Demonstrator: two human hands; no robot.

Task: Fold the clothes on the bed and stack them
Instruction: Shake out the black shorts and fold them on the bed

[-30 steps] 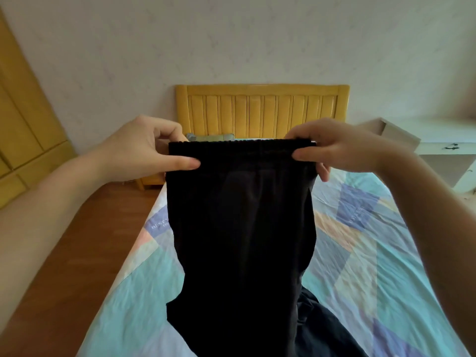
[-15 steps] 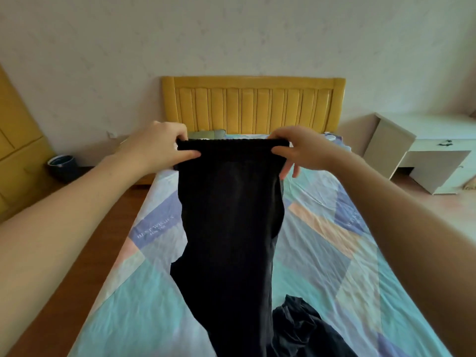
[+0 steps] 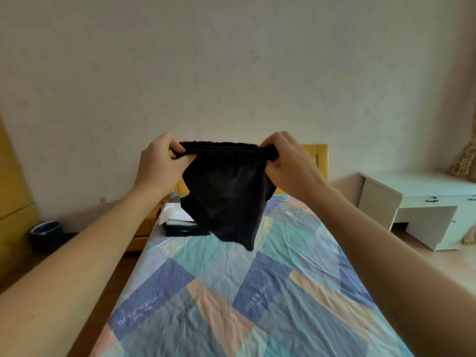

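Head view: both arms stretched forward over the bed (image 3: 231, 292), holding black trousers (image 3: 226, 191) in the air above its far half. Left hand (image 3: 161, 163) pinches the left end of the waistband (image 3: 221, 146), thumb and curled fingers closed on the bunched cloth; right hand (image 3: 286, 163) grips the right end the same way. Waistband runs level between the hands, side to side across the bed; the rest of the cloth hangs from it and swings away toward the headboard (image 3: 318, 161), lowest tip clear of the sheet. Length of the garment cannot be judged, since it looks doubled or bunched. Folded stack (image 3: 180, 222) sits at the far left corner of the bed, below and just left of the hanging cloth, part hidden behind it; left hand is the nearer to it. Judgement: garment not yet folded; next move is likely laying it flat along the bed's length before folding, then carrying it left and forward to the stack. White desk (image 3: 417, 199) stands off the bed's right edge, dark bin (image 3: 46, 228) on the floor to the left.
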